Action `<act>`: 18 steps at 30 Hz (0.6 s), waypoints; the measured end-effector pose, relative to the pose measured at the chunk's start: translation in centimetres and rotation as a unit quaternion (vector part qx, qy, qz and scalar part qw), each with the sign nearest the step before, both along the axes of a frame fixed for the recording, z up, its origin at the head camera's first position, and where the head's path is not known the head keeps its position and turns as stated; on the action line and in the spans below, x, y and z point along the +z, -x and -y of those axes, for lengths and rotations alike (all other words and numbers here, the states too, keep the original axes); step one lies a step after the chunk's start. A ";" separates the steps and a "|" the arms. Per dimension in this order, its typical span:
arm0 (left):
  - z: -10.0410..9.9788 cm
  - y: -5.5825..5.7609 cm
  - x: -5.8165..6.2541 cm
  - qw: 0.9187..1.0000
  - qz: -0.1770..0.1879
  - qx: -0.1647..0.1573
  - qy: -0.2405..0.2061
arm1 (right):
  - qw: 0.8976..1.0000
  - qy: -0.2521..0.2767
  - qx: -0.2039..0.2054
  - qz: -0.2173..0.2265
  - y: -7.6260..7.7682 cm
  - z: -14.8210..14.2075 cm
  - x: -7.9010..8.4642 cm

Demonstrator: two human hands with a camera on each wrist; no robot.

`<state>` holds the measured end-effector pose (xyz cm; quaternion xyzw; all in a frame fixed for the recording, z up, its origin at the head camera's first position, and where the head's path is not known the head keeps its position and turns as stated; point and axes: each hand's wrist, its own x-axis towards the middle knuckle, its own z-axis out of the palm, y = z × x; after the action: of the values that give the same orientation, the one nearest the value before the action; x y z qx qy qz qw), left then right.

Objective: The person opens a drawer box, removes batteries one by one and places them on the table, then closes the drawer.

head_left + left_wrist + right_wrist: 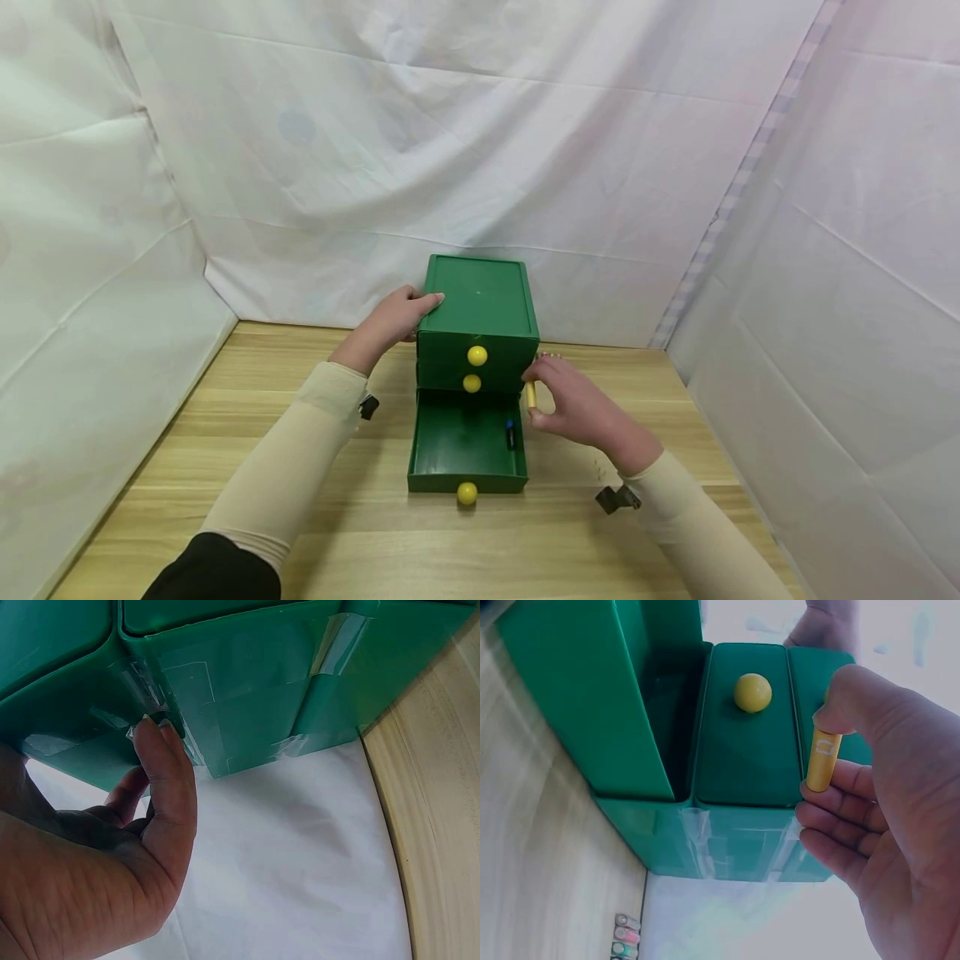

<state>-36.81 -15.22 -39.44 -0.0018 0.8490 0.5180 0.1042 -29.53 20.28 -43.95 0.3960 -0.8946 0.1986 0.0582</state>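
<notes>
A green drawer cabinet [483, 293] with round yellow knobs stands on the table. Its bottom drawer [453, 446] is pulled out, and a small dark battery with a blue end [510, 436] lies along the right side inside. My left hand [392, 323] holds the cabinet's upper left edge, thumb on top and bent fingers [169, 780] against the taped side. At the cabinet's right, my right hand [579, 410] pinches a yellow battery [824, 759] end to end between thumb and a finger, just above and right of the open drawer.
Several batteries [626, 936] stand in a row on the wooden table [375, 542], behind my right hand beside the cabinet. White cloth [480, 150] hangs behind the cabinet and along both sides. The two upper drawers are closed, each with a yellow knob [477, 356].
</notes>
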 end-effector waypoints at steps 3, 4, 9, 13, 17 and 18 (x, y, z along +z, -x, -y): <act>0.0 0.0 0.0 1.000 0.001 0.001 0.000 | 1.000 0.001 -0.002 -0.004 0.2 -0.2 0.0; 0.0 0.1 0.0 1.000 0.002 0.001 0.000 | 1.000 0.002 -0.002 -0.003 0.3 -0.3 0.1; 0.1 0.1 -0.1 1.000 0.005 0.002 -0.002 | 1.000 0.007 0.002 -0.013 0.5 -0.6 0.4; 0.1 0.1 -0.2 1.000 0.005 0.001 -0.005 | 1.000 0.016 -0.001 -0.019 0.7 -0.9 0.6; 0.1 0.3 -0.3 1.000 0.003 -0.002 -0.005 | 0.999 0.029 -0.003 -0.020 1.0 -1.3 0.7; 0.1 0.3 -0.3 1.000 0.002 -0.002 -0.004 | 0.999 0.031 -0.005 -0.018 1.1 -1.4 0.8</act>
<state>-37.10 -15.31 -39.69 -0.0004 0.8466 0.5214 0.1074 -30.61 21.69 -43.17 0.3936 -0.8886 0.2187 0.0879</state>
